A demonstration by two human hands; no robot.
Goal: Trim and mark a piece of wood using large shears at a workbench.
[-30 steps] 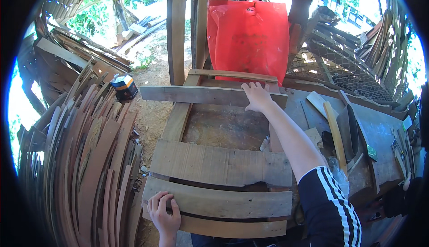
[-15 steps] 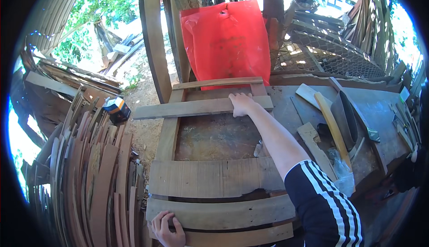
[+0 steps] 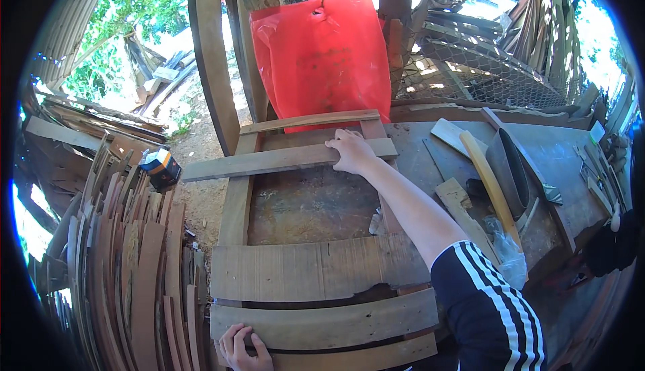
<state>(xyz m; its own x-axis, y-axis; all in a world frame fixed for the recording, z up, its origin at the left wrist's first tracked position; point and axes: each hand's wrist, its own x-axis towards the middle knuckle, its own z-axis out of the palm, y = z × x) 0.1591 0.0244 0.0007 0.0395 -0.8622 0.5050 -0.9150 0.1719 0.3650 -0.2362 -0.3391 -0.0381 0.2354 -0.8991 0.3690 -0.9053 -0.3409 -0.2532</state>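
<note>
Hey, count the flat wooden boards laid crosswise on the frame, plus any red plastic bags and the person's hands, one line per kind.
Crosswise boards on the frame: 5, from the far slat to the near board
Red plastic bag: 1
Hands: 2, left hand and right hand
Total: 8

Red plastic bag (image 3: 321,55) hangs behind the frame (small orange-black box (image 3: 161,167) left).

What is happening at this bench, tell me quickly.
A person is working on a rough wooden frame on a cluttered workbench. The right hand presses flat on a long weathered plank lying across the frame's far end. The left hand grips the near edge of a wide grey board. A red plastic bag hangs behind.
</note>
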